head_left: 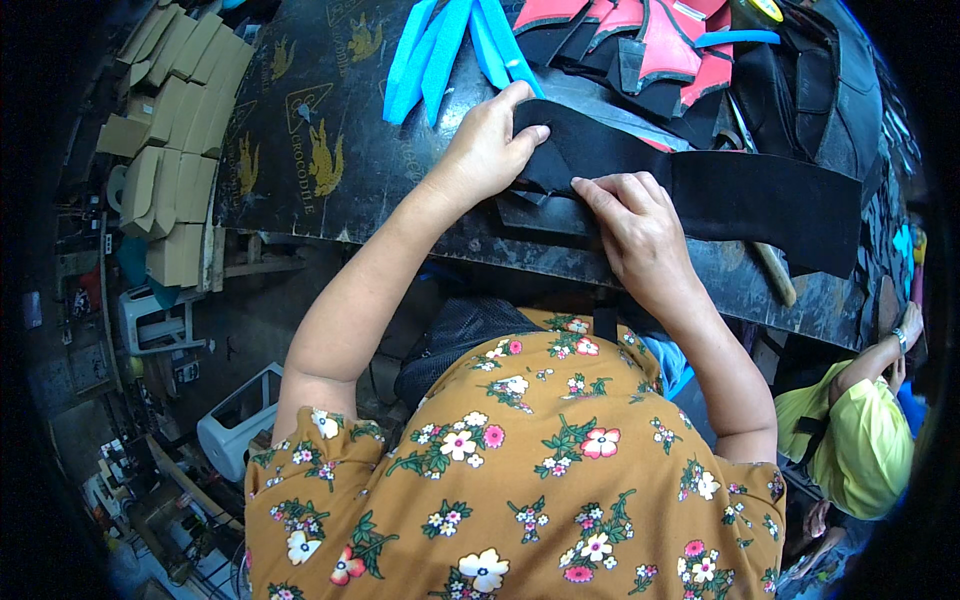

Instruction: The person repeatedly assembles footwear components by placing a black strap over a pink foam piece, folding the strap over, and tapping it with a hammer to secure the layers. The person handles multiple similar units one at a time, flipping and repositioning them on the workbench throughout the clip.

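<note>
Okay, quick tally: one left hand, one right hand, and at least one black sheet — overlaps make that one hard to call. Also at least four blue strips, at least three pink pieces, one wooden handle, one surface. Elsewhere I get two plastic stools, at least six cardboard boxes — and one other person in yellow.

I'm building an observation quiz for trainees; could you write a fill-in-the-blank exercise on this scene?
1. The left hand and right hand hold material coloured ____.
2. The strips beyond the left hand are ____ in colour.
3. The boxes are on the table's ____ side.

Missing words: black; blue; left.
</note>
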Demonstrator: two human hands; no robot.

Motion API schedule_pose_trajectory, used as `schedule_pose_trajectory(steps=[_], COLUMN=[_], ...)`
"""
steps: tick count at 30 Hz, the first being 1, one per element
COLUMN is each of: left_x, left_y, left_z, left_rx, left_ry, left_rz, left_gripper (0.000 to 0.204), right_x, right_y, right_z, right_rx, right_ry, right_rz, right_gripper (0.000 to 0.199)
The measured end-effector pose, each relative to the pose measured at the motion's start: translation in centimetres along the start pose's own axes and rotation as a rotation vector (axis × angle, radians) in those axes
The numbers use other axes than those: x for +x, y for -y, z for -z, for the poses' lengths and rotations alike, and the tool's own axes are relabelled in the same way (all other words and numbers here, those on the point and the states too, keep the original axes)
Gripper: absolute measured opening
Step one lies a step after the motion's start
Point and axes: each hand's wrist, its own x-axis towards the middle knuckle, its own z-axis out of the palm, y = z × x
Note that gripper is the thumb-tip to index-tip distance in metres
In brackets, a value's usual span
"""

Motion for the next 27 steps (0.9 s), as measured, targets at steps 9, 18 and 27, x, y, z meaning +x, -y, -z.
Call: schedule_pose_trajectory(steps=[9,18,27], left_x=[0.4,2.2,0.3], left_y=[0.8,1.8,1.7], left_z=[-0.4,-0.3,0.0], left_rx=[-0.036,-0.02,-0.036], left_ry=[0.052,0.125,-0.102], left_rz=[0.026,0.131,-0.06], left_gripper=[0.029,0.068,0.041], right_x=[2.0,3.6,2.4], right_y=[0.8,1.5,1.3], right_z=[-1.1,-3.6,-4.2], right_rx=[0.088,-0.079,-0.116], right_ry=[-0.015,-0.176,-0.213], right_rz=[0.003,-0.093,-0.065], right_gripper=[0.033,0.032,0.016])
